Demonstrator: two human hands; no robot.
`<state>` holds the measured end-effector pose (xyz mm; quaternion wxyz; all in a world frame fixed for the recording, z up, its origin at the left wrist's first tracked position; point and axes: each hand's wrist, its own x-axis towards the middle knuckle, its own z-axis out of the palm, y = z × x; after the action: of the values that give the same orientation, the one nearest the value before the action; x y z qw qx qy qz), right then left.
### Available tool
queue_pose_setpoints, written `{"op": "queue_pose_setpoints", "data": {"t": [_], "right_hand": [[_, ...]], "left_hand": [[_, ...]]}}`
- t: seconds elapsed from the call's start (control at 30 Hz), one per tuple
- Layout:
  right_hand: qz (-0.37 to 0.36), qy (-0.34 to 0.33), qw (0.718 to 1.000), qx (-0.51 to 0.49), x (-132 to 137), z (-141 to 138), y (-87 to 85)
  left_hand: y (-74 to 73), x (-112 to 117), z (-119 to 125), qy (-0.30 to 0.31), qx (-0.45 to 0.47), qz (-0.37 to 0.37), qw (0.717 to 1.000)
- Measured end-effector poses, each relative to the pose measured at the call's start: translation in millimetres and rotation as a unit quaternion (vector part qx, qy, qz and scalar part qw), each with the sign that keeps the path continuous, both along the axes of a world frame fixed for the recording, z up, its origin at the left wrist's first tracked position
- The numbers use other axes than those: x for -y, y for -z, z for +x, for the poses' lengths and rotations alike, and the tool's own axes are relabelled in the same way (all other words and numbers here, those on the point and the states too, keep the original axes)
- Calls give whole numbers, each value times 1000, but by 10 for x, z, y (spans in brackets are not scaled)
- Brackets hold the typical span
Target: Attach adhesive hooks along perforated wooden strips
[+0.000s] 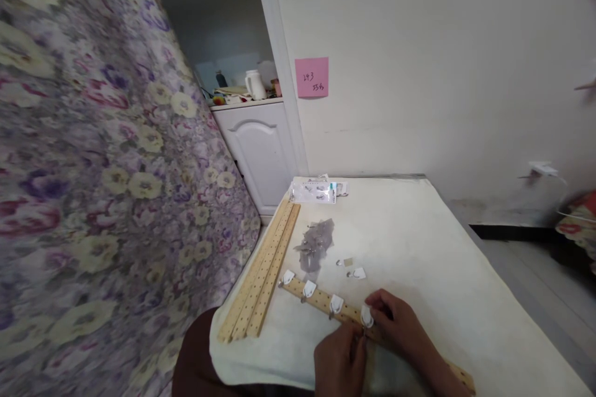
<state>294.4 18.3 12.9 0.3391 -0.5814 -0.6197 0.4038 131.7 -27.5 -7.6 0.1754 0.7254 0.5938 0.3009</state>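
Observation:
A perforated wooden strip (pixel 321 301) lies slantwise near the front of the cloth-covered table. Along it sit several small metal pieces with white tags (pixel 336 304). My right hand (pixel 398 325) is closed, pinching the edge of another white tag (pixel 367 316) over the strip. My left hand (pixel 339 356) is closed with its fingertips at the lower end of that same piece, against the strip's near edge. What its fingers pinch is too small and partly hidden. Two loose small pieces, one with a white tag (pixel 359 273), lie beyond the strip.
Several more perforated wooden strips (pixel 263 273) lie along the table's left side. A heap of small grey translucent bags (pixel 316 245) sits in the middle left. Flat clear packaging (pixel 314 192) lies at the far edge. A floral curtain (pixel 116 198) hangs to the left.

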Motion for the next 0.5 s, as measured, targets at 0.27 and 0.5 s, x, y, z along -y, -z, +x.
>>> {"op": "queue_pose_setpoints", "data": {"t": [0.27,0.5], "right_hand": [[7,-12,1000,6,0,15,27],[1,-5,1000,10,6,2,-9]], "left_hand": [[-38,-4,-27,19,-17,-8,1000],[-10,-6,-27,21,-11,-1,1000]]}}
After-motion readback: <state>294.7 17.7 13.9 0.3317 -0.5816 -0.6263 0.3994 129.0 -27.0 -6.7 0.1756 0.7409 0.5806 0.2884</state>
